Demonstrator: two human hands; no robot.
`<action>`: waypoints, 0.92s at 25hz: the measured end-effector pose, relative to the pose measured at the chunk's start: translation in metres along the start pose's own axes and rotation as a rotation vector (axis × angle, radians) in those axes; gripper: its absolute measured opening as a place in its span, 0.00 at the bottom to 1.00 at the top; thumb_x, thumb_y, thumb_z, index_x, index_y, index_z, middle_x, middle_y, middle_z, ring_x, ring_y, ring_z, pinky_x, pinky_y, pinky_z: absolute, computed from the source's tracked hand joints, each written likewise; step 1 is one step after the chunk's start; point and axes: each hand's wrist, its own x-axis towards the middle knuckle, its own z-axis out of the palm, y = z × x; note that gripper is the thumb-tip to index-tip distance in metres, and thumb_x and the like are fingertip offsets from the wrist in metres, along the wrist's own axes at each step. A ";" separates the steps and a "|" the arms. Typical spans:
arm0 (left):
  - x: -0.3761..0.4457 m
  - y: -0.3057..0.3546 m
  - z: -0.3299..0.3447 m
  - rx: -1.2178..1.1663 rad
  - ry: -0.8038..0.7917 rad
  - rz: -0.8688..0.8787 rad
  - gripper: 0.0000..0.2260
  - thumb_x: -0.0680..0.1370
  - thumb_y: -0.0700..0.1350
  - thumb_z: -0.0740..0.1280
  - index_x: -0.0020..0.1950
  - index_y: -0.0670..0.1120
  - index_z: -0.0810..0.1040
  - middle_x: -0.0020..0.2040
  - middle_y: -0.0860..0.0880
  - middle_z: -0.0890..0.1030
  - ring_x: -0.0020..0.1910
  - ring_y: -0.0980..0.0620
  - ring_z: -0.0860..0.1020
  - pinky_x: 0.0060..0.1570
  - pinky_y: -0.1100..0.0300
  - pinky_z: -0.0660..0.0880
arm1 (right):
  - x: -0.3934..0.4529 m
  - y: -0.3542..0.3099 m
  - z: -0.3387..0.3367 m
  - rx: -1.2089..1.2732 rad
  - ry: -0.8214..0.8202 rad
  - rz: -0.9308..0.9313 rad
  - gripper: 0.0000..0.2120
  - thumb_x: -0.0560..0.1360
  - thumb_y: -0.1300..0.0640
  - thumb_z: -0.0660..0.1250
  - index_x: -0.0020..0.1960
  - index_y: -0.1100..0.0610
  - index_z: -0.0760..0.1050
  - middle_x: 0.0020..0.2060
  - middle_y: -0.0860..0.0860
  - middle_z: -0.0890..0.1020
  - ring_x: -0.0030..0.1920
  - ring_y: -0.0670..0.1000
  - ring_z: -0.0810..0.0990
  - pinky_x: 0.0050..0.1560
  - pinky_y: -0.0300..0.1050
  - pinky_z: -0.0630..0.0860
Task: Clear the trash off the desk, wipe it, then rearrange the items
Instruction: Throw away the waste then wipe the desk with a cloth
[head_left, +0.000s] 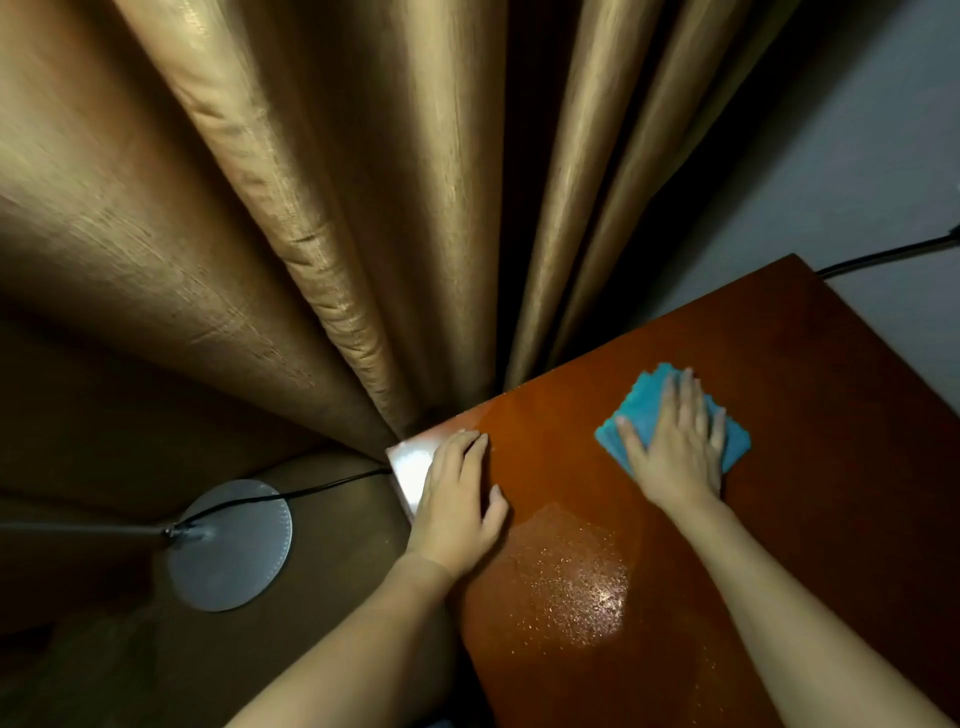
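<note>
A folded blue cloth (644, 400) lies on the reddish-brown desk top (810, 364), toward its far side. My right hand (675, 441) presses flat on the cloth with straight, spread fingers. My left hand (457, 499) rests on the desk's left corner, fingers laid over the edge where the wood glares white. A wet, speckled sheen (576, 587) shows on the wood between my two forearms. No trash or desk items are in view.
Gold-brown curtains (291, 208) hang right behind and left of the desk. A lamp's round metal base (228, 551) stands on the floor at the left, its black cord (311, 486) running toward the desk corner. Another black cable (883, 257) crosses the pale wall at the right.
</note>
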 end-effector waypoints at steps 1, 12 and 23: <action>-0.001 -0.003 -0.003 0.017 -0.013 0.031 0.25 0.77 0.48 0.62 0.73 0.42 0.64 0.71 0.46 0.66 0.72 0.50 0.61 0.72 0.61 0.53 | 0.014 -0.010 -0.002 0.031 -0.043 0.122 0.38 0.78 0.35 0.45 0.77 0.60 0.45 0.77 0.57 0.47 0.77 0.53 0.45 0.75 0.57 0.40; -0.015 -0.026 -0.033 0.100 -0.052 0.032 0.25 0.79 0.47 0.60 0.74 0.40 0.60 0.73 0.44 0.62 0.73 0.49 0.57 0.75 0.55 0.54 | -0.053 -0.039 0.019 -0.095 -0.017 -0.488 0.36 0.78 0.34 0.39 0.74 0.58 0.59 0.72 0.53 0.66 0.74 0.51 0.58 0.72 0.51 0.46; -0.041 -0.048 -0.061 0.048 0.052 -0.008 0.24 0.73 0.46 0.57 0.63 0.33 0.73 0.58 0.37 0.75 0.61 0.47 0.68 0.65 0.67 0.56 | -0.047 -0.164 0.028 -0.060 -0.034 -0.512 0.34 0.73 0.37 0.45 0.73 0.53 0.65 0.71 0.50 0.69 0.73 0.55 0.64 0.72 0.59 0.50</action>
